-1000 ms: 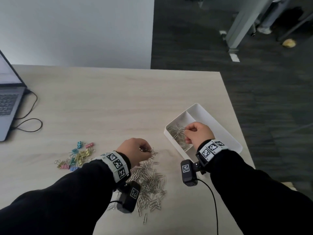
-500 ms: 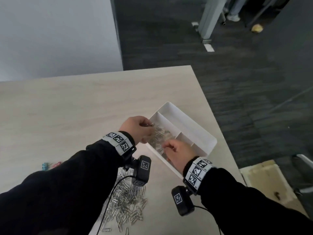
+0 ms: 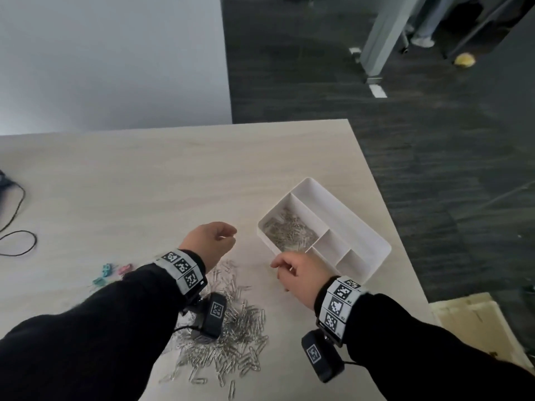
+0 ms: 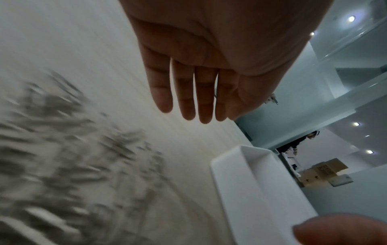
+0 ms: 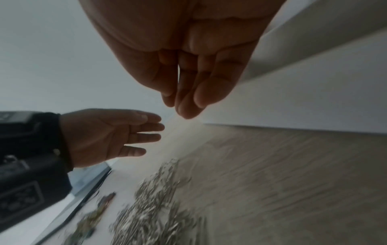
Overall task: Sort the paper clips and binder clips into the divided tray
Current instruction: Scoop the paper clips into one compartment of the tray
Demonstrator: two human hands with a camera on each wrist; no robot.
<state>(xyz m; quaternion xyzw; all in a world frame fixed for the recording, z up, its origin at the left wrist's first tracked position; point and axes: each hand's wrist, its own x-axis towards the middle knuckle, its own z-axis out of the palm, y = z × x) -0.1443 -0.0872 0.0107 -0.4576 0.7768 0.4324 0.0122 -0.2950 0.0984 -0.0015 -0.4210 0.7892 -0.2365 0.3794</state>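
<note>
- Left hand [image 3: 212, 241]: fingers [image 4: 189, 94] straight and lying side by side, palm bare, nothing held. It hangs above the table between the loose pile and the tray.
- Right hand [image 3: 296, 274]: fingers [image 5: 188, 92] loosely bent and bunched together with nothing between them; it hovers just beside the tray's near corner, not touching it as far as the head view shows.
- Paper clips, sorted [image 3: 291, 234]: a silver layer covers the floor of the long compartment on the tray's left side. This part of the job is underway.
- Paper clips, unsorted [image 3: 234, 340]: a large silver heap lies on the table below the left wrist, well apart from the tray. By bulk it looks bigger than what is in the tray, so most paper-clip work remains.
- Binder clips [image 3: 108, 273]: a few coloured ones (teal, pink) show on the table left of the heap, partly hidden by the left sleeve. None appear in the tray; this sort is judged not yet begun.
- Divided tray [image 3: 373, 261]: white, near the table's right edge; its other compartments show bare floor.
- Judgement: well under half done; both hands free for the next pick-up.
- Off-task: black cable [image 3: 17, 227] at far left.
</note>
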